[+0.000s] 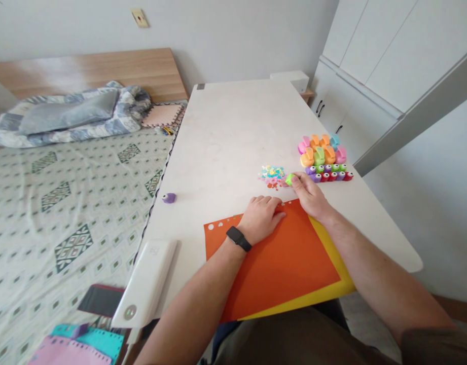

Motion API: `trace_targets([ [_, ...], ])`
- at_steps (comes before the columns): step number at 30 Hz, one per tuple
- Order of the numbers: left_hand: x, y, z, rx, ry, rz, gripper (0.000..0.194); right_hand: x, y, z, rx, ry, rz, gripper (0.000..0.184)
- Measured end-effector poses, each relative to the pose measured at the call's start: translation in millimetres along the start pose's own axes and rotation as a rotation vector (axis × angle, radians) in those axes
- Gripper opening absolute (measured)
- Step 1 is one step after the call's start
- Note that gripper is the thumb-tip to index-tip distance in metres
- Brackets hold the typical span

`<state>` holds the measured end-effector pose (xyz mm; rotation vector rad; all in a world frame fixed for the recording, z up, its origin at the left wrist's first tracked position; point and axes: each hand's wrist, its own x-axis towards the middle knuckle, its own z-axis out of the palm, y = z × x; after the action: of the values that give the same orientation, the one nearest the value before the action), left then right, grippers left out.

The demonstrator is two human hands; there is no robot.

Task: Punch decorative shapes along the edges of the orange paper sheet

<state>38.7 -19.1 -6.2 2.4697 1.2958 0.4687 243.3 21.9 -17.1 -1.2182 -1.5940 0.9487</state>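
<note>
My left hand (259,219), with a black watch (239,239) on its wrist, lies palm down on an orange sheet (282,263) near its far edge; the thumb is spread from the fingers. That edge has a row of small punched holes. A yellow sheet (343,286) shows from underneath. Between thumb and fingers, my right hand (311,196) grips a small green craft punch (290,179) just beyond the orange sheet. Right beside the punch is a heap of coloured paper cutouts (273,174), pink, blue, yellow and red.
Behind my right hand stand rows of larger punches (319,152) and small punches (334,175). A purple punch (169,197) sits at the white table's (225,137) left side. A white device (147,284) lies at the near-left edge. Punched pink and blue sheets (71,350) are lower left, beside the bed.
</note>
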Motion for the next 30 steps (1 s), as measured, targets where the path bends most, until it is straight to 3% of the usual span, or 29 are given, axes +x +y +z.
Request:
trace_targets([
  [30, -1.9, -3.4, 2.7, -0.007, 0.028, 0.004, 0.029, -1.5, 4.3, 5.3, 0.072, 0.104, -0.032, 0.04],
])
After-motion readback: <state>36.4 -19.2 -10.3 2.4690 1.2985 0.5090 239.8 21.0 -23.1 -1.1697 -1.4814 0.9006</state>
